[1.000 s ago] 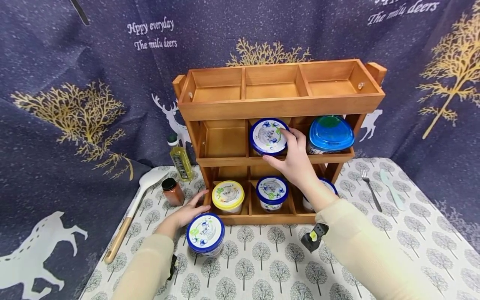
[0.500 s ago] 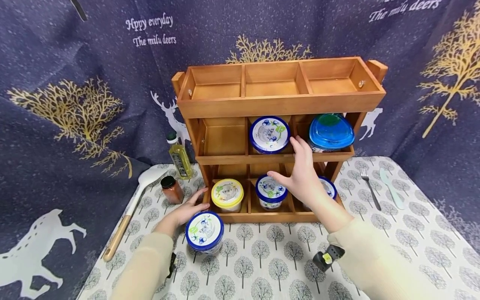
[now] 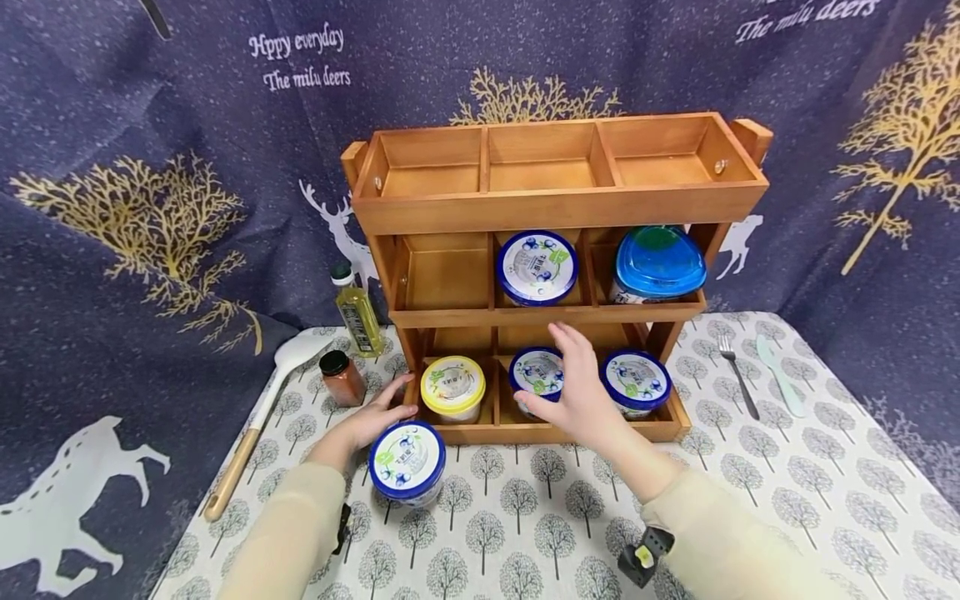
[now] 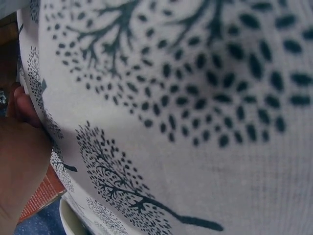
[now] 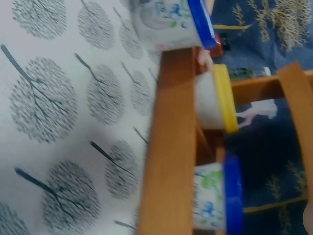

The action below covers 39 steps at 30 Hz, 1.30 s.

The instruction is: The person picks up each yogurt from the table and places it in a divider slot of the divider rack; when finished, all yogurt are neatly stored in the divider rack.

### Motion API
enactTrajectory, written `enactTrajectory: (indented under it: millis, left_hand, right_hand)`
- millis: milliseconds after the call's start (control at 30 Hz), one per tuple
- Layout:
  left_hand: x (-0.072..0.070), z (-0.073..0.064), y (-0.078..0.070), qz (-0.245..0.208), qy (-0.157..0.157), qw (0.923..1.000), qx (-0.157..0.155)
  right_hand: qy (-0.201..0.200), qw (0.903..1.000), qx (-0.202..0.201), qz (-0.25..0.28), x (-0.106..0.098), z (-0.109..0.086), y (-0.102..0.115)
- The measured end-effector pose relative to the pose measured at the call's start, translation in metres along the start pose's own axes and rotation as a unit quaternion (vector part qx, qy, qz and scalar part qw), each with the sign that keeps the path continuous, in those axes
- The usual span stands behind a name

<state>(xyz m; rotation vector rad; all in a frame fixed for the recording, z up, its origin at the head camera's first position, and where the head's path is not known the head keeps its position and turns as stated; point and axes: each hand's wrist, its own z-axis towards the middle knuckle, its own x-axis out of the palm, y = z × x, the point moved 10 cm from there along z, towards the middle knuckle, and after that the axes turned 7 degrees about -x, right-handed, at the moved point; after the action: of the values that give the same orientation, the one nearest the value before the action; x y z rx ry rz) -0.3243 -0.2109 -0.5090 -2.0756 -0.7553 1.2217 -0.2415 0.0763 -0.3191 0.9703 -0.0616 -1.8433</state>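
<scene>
In the head view my left hand [image 3: 372,419] rests at the lower left corner of a wooden three-tier shelf [image 3: 555,212], fingers fairly straight. A blue-lidded tub [image 3: 407,461] stands on the table beside that wrist. My right hand [image 3: 581,392], holding nothing, hovers with fingers and thumb spread before the bottom tier, partly covering its middle blue-lidded tub [image 3: 534,372]. Left of that is a yellow-lidded tub [image 3: 453,387]; to the right, another blue-lidded tub [image 3: 636,382]. The middle tier holds a blueberry-print tub [image 3: 537,268] and a tub with a bulging blue lid [image 3: 660,262].
A white spatula with wooden handle [image 3: 258,417], a black-capped jar [image 3: 342,379] and an oil bottle [image 3: 357,315] lie or stand left of the shelf. On the right are a fork [image 3: 738,375] and a pale green knife [image 3: 780,375]. A dark cloth hangs behind.
My right hand has let go of the middle-tier blueberry tub and moved down to the bottom tier, uncovering the right-hand tub there. The left hand has stayed put.
</scene>
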Motion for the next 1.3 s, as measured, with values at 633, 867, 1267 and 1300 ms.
enactTrajectory:
  millis: [633,867,1267,1300]
  left_hand:
    - [-0.004,0.003,0.004,-0.004,0.005,1.0,0.002]
    - [0.0,0.003,0.002,-0.016,0.007,0.9998,0.007]
    - [-0.001,0.003,0.001,0.003,-0.003,0.9998,0.019]
    - [-0.001,0.003,0.0,0.003,-0.003,0.9998,0.02]
  right_hand:
    - [0.237,0.9579,0.099,0.128,0.12,-0.029,0.016]
    - [0.293,0.9446,0.075,0.128,0.146,-0.032,0.028]
    - [0.311,0.9401,0.069,0.122,0.182,-0.038,0.037]
    - [0.309,0.9397,0.072,0.127,0.185,-0.038,0.037]
